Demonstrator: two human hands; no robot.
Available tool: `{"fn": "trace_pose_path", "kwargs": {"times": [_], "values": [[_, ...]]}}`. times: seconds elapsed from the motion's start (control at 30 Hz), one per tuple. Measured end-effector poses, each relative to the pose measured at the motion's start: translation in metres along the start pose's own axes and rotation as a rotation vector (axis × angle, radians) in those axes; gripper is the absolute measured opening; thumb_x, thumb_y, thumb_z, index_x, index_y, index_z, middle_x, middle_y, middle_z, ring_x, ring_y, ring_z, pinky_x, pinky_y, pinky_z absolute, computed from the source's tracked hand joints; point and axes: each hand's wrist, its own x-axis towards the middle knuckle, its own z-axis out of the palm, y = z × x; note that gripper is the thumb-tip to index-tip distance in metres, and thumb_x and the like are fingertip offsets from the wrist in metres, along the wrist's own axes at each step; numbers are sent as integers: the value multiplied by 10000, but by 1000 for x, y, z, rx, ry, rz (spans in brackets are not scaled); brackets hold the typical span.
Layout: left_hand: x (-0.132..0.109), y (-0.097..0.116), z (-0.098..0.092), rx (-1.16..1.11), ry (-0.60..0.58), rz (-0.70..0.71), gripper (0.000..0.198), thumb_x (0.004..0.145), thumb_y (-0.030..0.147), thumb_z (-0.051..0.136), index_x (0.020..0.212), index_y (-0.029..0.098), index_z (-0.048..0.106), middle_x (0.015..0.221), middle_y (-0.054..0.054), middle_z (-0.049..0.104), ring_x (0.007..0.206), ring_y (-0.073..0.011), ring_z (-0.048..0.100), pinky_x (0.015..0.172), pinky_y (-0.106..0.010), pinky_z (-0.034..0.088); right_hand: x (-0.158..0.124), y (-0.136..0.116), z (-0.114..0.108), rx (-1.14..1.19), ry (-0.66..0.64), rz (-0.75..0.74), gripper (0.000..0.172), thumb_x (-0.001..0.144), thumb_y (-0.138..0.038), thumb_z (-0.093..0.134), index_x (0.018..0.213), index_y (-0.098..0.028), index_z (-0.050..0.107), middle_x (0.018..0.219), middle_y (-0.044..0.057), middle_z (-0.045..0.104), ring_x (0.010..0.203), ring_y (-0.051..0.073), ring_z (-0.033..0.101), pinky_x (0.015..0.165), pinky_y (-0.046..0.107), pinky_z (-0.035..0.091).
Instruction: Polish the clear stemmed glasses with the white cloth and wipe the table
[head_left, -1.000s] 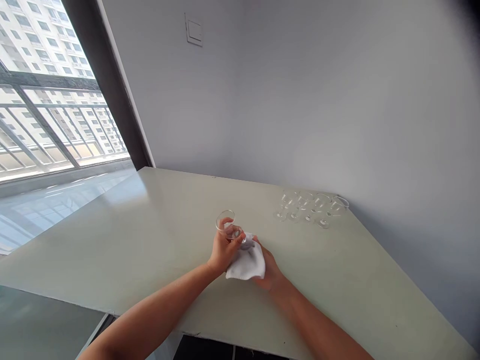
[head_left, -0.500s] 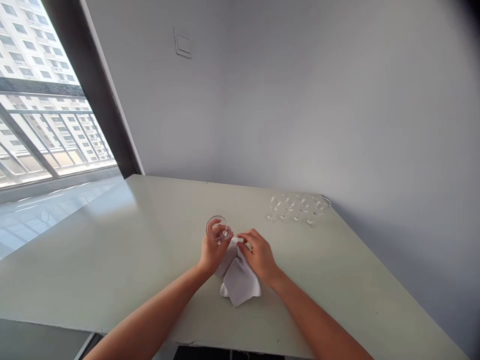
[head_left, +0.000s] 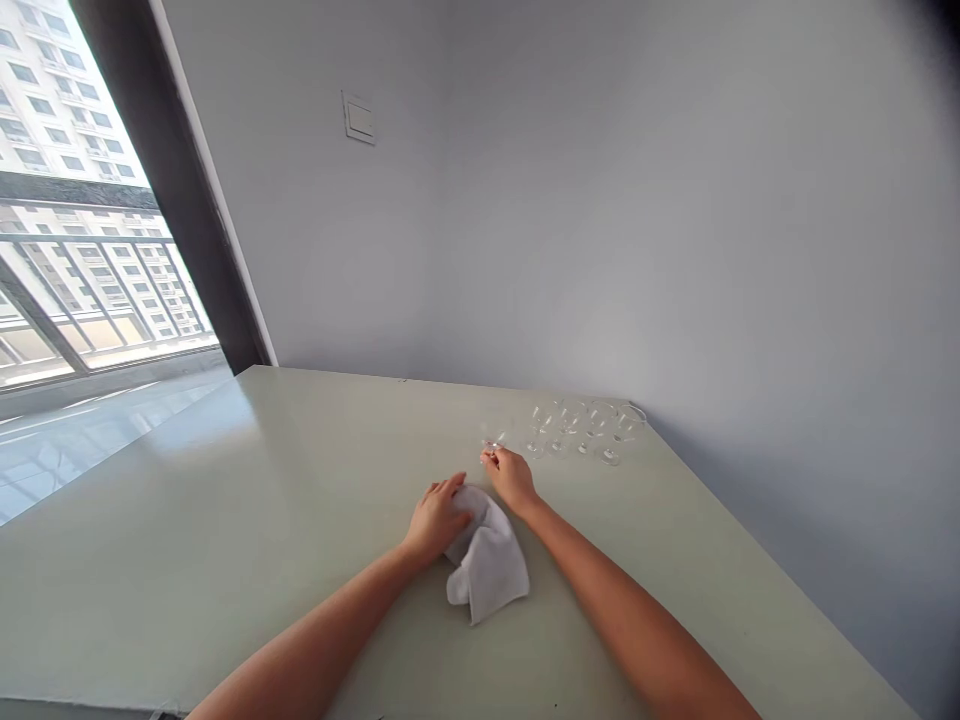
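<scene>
Head view, the only cam. R hand [head_left: 512, 474] is reaching fwd over the table [head_left: 225, 520], fingertips pinched together on a small clear stemmed glass [head_left: 493, 441]. Blur and transparency mean I can't tell whether they grip stem or bowl; looks low, near the foot. The glass stands upright just beyond the fingertips, at the near-left end of the row of glasses [head_left: 581, 430], close beside it but apart. L hand [head_left: 435, 515] lies flat, fingers spread and pressed on the near-left edge of a white cloth [head_left: 486, 563]; it's not gripping, just holding the cloth down. The cloth is bunched, trailing back toward the person from under that hand, w/ R forearm passing just right of it.

Handling, as a judgement: the glass is light, rigid, thin-walled, so fragile; smooth, likely slippery. It's also top-heavy on a small foot, so it'd tip w/ a sideways knock. Best hold is the stem or low on the bowl, light pinch, set down straight. Cloth is soft, limp, no risk.

Vs 0.5 s ago: then the L hand held the glass up by the bowl, R hand on the cloth right beside it. Now the glass is w/ the R hand, further out by the row, and the L has dropped onto the cloth. Cam has shifted slightly too.
</scene>
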Motion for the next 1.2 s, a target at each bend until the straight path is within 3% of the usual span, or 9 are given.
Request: {"fn": "trace_pose_path", "kwargs": {"times": [0.07, 0.17, 0.6, 0.7, 0.9, 1.03, 1.13, 1.2], "values": [[-1, -1, 1, 189, -79, 66, 505, 636, 143, 591, 1126, 253, 539, 1206, -21, 538, 1111, -221, 438, 973, -382, 316, 12, 14, 2, -22, 13, 73, 228, 863, -267, 396, 831, -180, 605, 845, 55, 661, 777, 161, 584, 627, 228, 347], [-3, -1, 1, 304, -92, 106, 431, 665, 166, 576, 1086, 258, 576, 1233, -7, 515, 1116, -221, 428, 967, -376, 323, 25, 30, 5, -52, 8, 169, 235, 856, -262, 393, 777, -182, 599, 786, 45, 658, 716, 154, 581, 563, 227, 324], [0, -1, -2, 283, -6, 72, 288, 711, 156, 524, 974, 228, 616, 1162, -25, 534, 1059, -200, 458, 931, -341, 359, 42, 47, 2, -50, -14, 296, 230, 853, -281, 389, 865, -159, 584, 815, 57, 634, 772, 157, 569, 565, 224, 320], [0, -2, -6, 364, 57, 23, 387, 708, 174, 530, 1090, 229, 554, 1183, -37, 528, 1095, -227, 422, 933, -363, 333, 27, 45, -6, -43, -34, 287, 261, 856, -338, 389, 944, -165, 563, 841, 62, 625, 781, 169, 561, 571, 233, 321], [3, -5, -9, 341, 26, -17, 456, 689, 169, 537, 1139, 231, 500, 974, -54, 621, 1033, -238, 466, 882, -377, 331, -39, 31, -21, 22, -260, 110, 399, 794, -509, 443, 568, -192, 535, 561, -13, 549, 535, 126, 485, 509, 231, 276], [4, -3, -12, 100, 29, -57, 446, 677, 146, 510, 1108, 263, 502, 898, -22, 587, 833, -172, 544, 754, -300, 396, -77, 17, -27, 270, -379, -8, 259, 668, -403, 618, 596, -182, 504, 552, -54, 498, 528, 101, 430, 496, 215, 258], [6, 7, -26, -168, 22, -87, 459, 666, 145, 498, 1104, 284, 485, 902, 4, 535, 728, -115, 541, 637, -228, 404, -89, 10, -39, 578, -446, 48, 185, 689, -344, 593, 704, -181, 507, 631, -45, 530, 578, 109, 466, 533, 218, 318], [10, 17, -40, -301, 26, -28, 492, 664, 131, 483, 1132, 280, 460, 876, 16, 508, 699, -87, 520, 620, -200, 399, -92, 5, -51, 706, -483, 98, 208, 709, -334, 572, 853, -194, 516, 729, -18, 581, 639, 132, 519, 576, 238, 373]]}}
